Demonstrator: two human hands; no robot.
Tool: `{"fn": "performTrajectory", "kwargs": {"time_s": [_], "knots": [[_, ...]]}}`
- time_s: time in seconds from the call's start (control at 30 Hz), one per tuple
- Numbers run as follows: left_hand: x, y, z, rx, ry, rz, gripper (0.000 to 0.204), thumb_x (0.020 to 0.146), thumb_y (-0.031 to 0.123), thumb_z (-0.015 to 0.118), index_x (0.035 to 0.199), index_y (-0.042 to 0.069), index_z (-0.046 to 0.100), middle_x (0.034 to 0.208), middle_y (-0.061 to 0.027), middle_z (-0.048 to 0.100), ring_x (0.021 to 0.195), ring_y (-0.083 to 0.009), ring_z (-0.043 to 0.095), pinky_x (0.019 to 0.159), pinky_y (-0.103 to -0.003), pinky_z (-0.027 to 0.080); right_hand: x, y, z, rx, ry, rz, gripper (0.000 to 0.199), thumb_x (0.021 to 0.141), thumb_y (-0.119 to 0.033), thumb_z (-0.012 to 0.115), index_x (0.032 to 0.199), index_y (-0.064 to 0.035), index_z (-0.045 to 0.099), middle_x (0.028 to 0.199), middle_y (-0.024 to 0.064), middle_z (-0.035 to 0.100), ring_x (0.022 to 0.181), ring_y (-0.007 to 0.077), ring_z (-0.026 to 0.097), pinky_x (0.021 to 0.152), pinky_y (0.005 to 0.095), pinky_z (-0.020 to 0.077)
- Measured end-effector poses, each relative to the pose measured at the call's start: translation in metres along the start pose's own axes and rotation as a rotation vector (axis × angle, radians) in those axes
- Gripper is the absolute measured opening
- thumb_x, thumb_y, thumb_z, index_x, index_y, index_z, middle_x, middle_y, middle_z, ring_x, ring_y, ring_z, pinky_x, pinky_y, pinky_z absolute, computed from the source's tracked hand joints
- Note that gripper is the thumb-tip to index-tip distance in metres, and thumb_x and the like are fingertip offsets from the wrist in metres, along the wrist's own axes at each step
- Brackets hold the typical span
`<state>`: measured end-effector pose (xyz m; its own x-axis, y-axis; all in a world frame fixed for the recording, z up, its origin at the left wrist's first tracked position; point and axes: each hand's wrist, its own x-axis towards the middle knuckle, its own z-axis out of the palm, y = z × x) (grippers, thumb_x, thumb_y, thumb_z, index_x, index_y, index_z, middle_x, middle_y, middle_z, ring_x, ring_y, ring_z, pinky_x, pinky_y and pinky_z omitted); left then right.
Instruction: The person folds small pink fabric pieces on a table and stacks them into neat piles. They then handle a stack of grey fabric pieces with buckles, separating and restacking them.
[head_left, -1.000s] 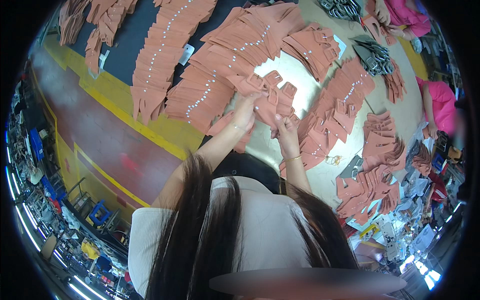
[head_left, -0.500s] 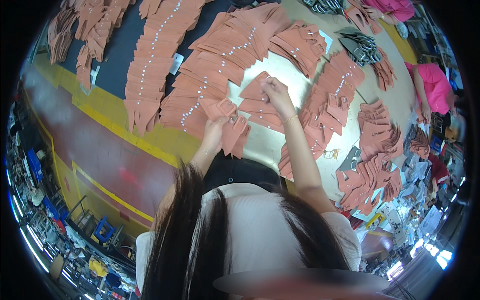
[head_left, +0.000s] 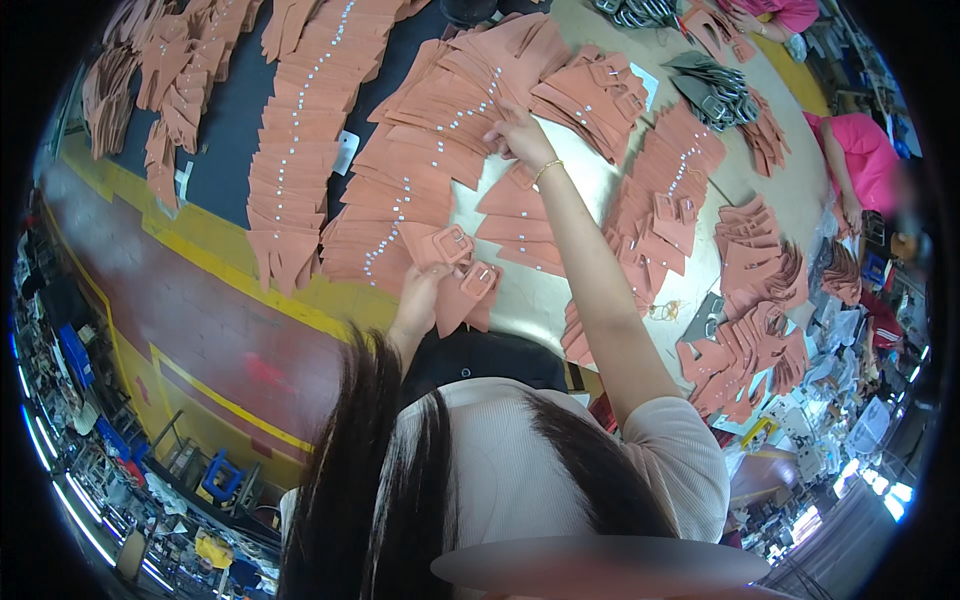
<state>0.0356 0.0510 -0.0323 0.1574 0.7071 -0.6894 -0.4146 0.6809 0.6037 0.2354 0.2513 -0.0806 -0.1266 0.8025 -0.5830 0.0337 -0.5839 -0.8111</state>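
Observation:
My left hand [head_left: 420,292] is closed on salmon leather straps [head_left: 452,312] with covered square buckles at their ends, just above the table's near edge. Ahead of it, my right hand [head_left: 522,138] reaches over the edge of a long fan of overlapping salmon leather pieces [head_left: 415,160], marked with small white dots. Its fingers are apart, and nothing shows between them. Under the right forearm a small group of salmon pieces [head_left: 515,215] lies on the pale tabletop; the arm partly covers a buckle there.
More salmon pieces with buckles [head_left: 672,210] lie to the right, beside another fan [head_left: 590,98]. Dark buckled straps [head_left: 715,95] are piled at the far right. A second dotted row [head_left: 300,130] runs along the left. A person in pink [head_left: 860,165] works across the table.
My right hand has moved away from the small group of pieces, forward and left to the long fan. My left hand still holds the buckled straps, slightly lower.

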Motion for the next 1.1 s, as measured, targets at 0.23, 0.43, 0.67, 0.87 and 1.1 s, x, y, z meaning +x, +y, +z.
{"fn": "performTrajectory", "kwargs": {"time_s": [0.23,0.43,0.67,0.87,1.1], "knots": [[0.02,0.062,0.004,-0.473,-0.05,-0.104,0.045,0.073,0.009,0.051,0.116,-0.001,0.048,0.096,-0.0118,0.063,0.078,-0.0192,0.063,0.073,-0.035,0.053,0.006,-0.003,0.013,-0.132,0.032,-0.042,0.063,0.084,-0.007,0.048,0.142,-0.003,0.023,0.074,0.0111,0.065,0.053,0.0121,0.054,0.052,0.0251,0.0455],[0.101,0.132,0.005,-0.697,-0.413,-0.122,0.051,0.071,0.012,0.05,0.12,0.001,0.047,0.123,-0.0208,0.052,0.061,-0.0216,0.058,0.052,-0.033,0.05,0.006,0.008,0.025,-0.212,0.164,-0.134,0.063,0.082,-0.01,0.05,0.14,-0.0016,0.026,0.078,0.0167,0.065,0.071,0.0262,0.065,0.071,0.032,0.0497],[0.179,0.169,0.056,-0.627,-0.223,-0.059,0.052,0.073,0.013,0.047,0.123,-0.001,0.045,0.138,-0.0233,0.035,0.047,-0.0089,0.042,0.041,-0.021,0.036,0.01,0.006,0.03,-0.631,0.406,-0.302,0.061,0.079,-0.012,0.053,0.136,-0.004,0.031,0.089,0.0248,0.063,0.081,0.0401,0.061,0.077,0.0455,0.0493],[0.207,0.173,0.076,-0.661,-0.135,-0.128,0.047,0.076,0.012,0.044,0.12,0.001,0.051,0.141,-0.0288,0.028,0.06,-0.0137,0.059,0.048,-0.024,0.049,0.003,-0.005,0.027,-0.587,0.34,-0.142,0.064,0.077,-0.011,0.053,0.136,-0.0025,0.03,0.088,0.026,0.062,0.081,0.0398,0.061,0.071,0.0465,0.0502],[0.216,0.172,0.084,-0.527,-0.132,-0.08,0.048,0.075,0.012,0.046,0.121,0.004,0.052,0.138,-0.0317,0.03,0.08,-0.0205,0.066,0.054,-0.028,0.054,0.011,0.001,0.028,-0.48,0.369,-0.229,0.07,0.076,-0.01,0.053,0.139,-0.0009,0.025,0.081,0.0259,0.062,0.072,0.0393,0.061,0.068,0.0463,0.0503]]}}
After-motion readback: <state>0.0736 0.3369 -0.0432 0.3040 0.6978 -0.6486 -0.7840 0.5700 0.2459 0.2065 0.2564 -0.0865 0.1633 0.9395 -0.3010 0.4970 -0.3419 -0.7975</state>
